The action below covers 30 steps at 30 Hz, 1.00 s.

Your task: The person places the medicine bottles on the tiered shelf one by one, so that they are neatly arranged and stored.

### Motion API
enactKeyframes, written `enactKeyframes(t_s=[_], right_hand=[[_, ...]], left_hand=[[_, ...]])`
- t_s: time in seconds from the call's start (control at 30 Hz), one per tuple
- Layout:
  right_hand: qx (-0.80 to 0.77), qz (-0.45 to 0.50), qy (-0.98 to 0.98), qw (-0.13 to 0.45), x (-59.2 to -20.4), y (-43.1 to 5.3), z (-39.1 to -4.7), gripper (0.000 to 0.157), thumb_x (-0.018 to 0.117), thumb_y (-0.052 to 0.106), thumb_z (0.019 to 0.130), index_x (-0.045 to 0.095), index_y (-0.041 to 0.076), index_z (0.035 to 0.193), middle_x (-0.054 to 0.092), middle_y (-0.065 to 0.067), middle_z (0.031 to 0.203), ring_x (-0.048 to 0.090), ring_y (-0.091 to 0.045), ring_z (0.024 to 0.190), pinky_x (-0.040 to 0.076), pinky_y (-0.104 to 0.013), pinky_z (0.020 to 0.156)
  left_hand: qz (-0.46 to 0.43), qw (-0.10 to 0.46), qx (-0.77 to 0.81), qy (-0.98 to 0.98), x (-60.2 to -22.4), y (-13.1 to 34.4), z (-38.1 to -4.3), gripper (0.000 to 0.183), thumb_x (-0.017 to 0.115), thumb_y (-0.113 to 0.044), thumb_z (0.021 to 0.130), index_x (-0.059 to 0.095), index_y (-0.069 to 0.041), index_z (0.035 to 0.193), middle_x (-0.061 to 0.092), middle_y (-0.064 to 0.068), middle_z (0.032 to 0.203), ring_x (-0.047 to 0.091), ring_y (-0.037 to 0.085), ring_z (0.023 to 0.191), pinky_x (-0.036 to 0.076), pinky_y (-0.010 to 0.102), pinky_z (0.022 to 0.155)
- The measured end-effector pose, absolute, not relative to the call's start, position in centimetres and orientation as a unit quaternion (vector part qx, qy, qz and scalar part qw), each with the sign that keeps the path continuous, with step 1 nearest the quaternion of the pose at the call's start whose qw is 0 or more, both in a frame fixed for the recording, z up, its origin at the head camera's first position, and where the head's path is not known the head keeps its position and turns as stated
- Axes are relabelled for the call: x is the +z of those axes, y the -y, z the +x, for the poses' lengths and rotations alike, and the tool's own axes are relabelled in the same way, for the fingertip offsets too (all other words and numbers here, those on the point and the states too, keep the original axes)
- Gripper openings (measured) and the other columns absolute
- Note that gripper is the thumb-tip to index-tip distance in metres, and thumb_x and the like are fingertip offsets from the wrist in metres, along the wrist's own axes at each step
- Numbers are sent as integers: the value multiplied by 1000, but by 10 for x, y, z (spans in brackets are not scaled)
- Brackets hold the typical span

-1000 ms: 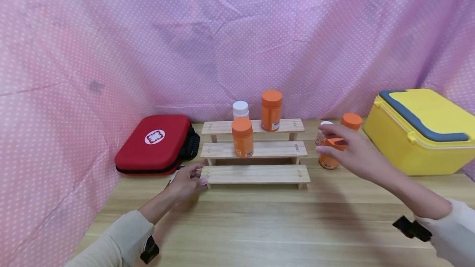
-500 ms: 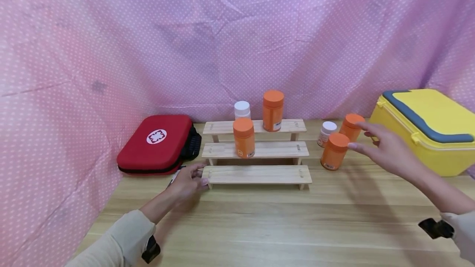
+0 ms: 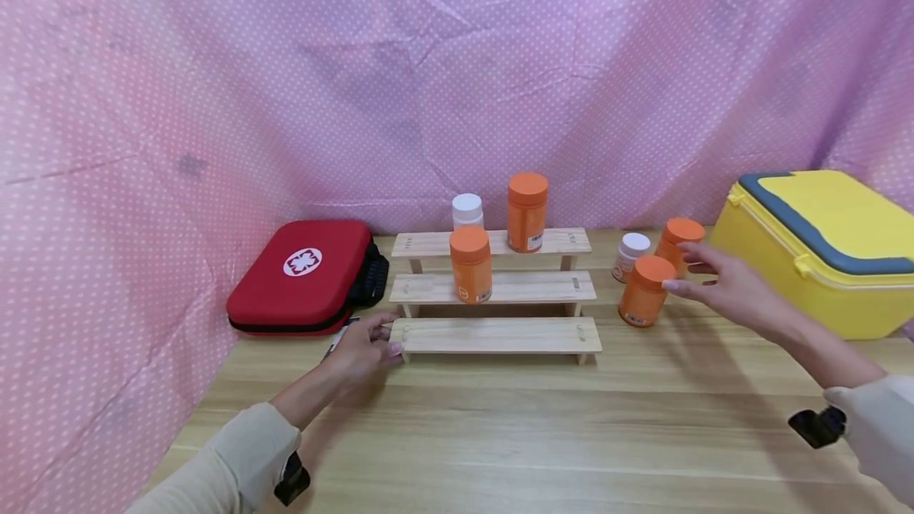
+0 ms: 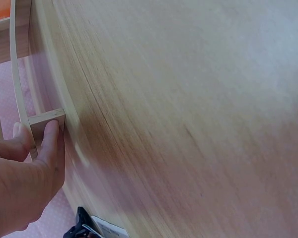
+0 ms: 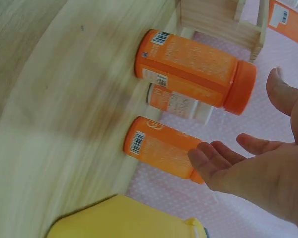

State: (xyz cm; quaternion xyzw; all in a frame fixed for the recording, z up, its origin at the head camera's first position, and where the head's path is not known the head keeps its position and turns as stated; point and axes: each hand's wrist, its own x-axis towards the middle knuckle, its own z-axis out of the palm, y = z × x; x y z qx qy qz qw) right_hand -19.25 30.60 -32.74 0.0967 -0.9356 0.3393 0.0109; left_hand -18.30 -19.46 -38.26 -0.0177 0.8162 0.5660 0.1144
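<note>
My left hand (image 3: 362, 343) pinches the left end of the lowest step of a three-tier wooden display rack (image 3: 493, 335); the left wrist view shows thumb and fingers around its end leg (image 4: 47, 119). On the rack stand an orange bottle (image 3: 471, 272) on the middle step, and a white-capped bottle (image 3: 467, 211) and another orange bottle (image 3: 527, 216) on the top step. My right hand (image 3: 739, 292) hovers with parted fingers beside a front orange bottle (image 3: 643, 296) and a rear orange bottle (image 5: 161, 148), holding neither. A small white-capped bottle (image 3: 631, 256) stands just left of them.
A red first-aid case (image 3: 300, 276) lies left of the rack, with a small partly hidden item (image 4: 109, 228) by its front corner. At the right stands a yellow box (image 3: 821, 284) with a grey-edged lid. A pink dotted curtain (image 3: 357, 86) hangs behind the wooden table (image 3: 500, 435).
My right hand has moved right, off the front orange bottle it overlapped, then slightly back left. The left hand stays on the rack.
</note>
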Motion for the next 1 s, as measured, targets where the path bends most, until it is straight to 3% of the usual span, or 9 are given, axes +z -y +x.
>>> enactKeyframes(t_s=[0.17,0.27,0.43,0.7,1.0], right_hand=[[359,113,926,7,-336,-304,-198,72,68,30,90,36,-7,143,54,-31,125,51,-43,115,50,-22,82],[368,121,922,12,-340,-302,-200,69,69,28,90,38,-5,142,57,-26,123,53,-38,111,46,-9,75],[368,122,921,16,-343,-298,-201,66,67,30,91,41,-4,141,57,-24,124,54,-33,110,44,-7,76],[378,118,918,25,-345,-296,-201,58,65,30,93,46,-2,137,59,-21,122,50,7,91,46,-9,74],[387,122,914,23,-347,-296,-202,56,63,28,94,45,-2,138,58,-22,122,51,6,92,46,-8,74]], left_hand=[[-21,115,566,-816,-382,194,-183,51,60,15,86,48,4,135,61,24,111,63,26,95,57,39,82],[-20,114,567,-815,-383,194,-183,51,60,15,86,48,4,134,61,24,110,63,26,94,57,39,83],[-25,111,562,-819,-383,194,-182,52,61,15,85,49,4,134,62,23,110,63,24,93,58,36,81],[-17,108,560,-821,-382,194,-181,53,61,14,85,47,4,135,61,23,111,62,25,95,57,39,83],[-14,103,559,-823,-383,194,-183,51,61,15,85,49,5,133,62,22,108,62,24,93,58,38,81]])
